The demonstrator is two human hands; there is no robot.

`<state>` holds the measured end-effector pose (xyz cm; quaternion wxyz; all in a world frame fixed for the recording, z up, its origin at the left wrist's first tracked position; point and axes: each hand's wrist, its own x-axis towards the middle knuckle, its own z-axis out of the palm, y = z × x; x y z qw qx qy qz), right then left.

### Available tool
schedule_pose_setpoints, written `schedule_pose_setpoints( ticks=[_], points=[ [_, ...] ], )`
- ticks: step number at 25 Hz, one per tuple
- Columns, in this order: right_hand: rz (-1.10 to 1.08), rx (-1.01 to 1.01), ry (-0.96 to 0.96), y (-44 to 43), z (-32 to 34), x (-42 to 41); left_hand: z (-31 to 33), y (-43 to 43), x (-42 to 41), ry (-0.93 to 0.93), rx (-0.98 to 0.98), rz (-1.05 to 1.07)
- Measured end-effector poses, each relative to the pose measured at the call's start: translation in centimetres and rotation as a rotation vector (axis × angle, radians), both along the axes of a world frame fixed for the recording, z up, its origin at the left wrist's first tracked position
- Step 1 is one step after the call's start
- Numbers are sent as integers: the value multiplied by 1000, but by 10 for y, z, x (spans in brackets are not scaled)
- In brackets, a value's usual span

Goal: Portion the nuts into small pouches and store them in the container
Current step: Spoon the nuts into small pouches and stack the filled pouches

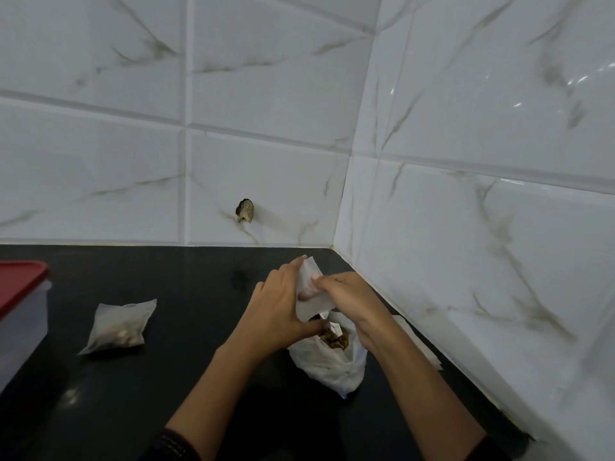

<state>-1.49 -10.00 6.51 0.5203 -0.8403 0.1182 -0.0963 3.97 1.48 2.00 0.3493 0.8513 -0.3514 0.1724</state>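
A large white plastic bag stands open on the black counter, with brown nuts showing in its mouth. Just above it I hold a small translucent pouch upright. My left hand grips the pouch's left side, thumb low near the bag's mouth. My right hand pinches the pouch's right edge near the top. A filled small pouch with nuts inside lies flat on the counter to the left. At the far left stands a clear container with a red lid.
The counter ends in a corner of white marble-look tiled walls behind and to the right. A few flat empty pouches lie along the right wall behind my right forearm. A small dark fitting sticks out of the back wall.
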Motion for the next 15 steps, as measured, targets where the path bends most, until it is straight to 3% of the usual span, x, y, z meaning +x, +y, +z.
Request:
schedule_pose_setpoints(
  ticks=[3,7,12,15],
  points=[
    [28,57,38,4,-2,0,-3,-1,-2,1,-14,36],
    [39,-44,65,3,-2,0,-4,3,1,6,-35,-21],
    [-8,-412,108,-3,-13,10,-4,9,11,271,-135,-201],
    [106,-236,104,0,-19,11,-7,8,11,304,-120,-248]
  ],
)
